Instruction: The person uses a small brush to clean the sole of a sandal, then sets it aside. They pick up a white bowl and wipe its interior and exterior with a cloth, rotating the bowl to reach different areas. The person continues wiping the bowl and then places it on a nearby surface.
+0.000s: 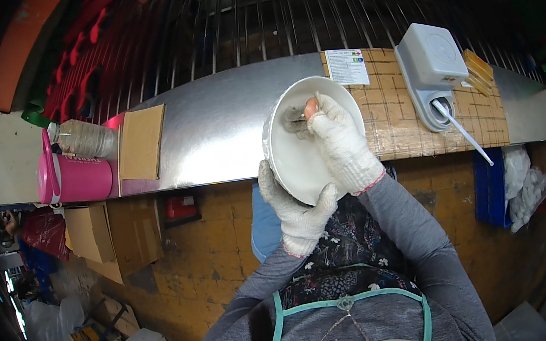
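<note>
A deep white bowl (310, 162) is tilted toward me at the front edge of the metal bench (213, 127). My left hand (300, 216), in a white knitted glove, grips it from below left, with the thumb over the near rim. Inside the bowl is my right hand (343, 143), in a matching glove whose thumb tip is bare. Its fingers are closed on a grey wad (294, 121) pressed against the inner wall; I cannot make out what the wad is made of.
To the right, a white plastic device with a thin white stick (463, 133) rests on a cardboard sheet (398, 131), beside a yellowish block (478, 72). At left stand a pink jug (83, 179), a clear bottle (86, 139) and a cardboard piece (142, 143). Metal rods (235, 28) run behind.
</note>
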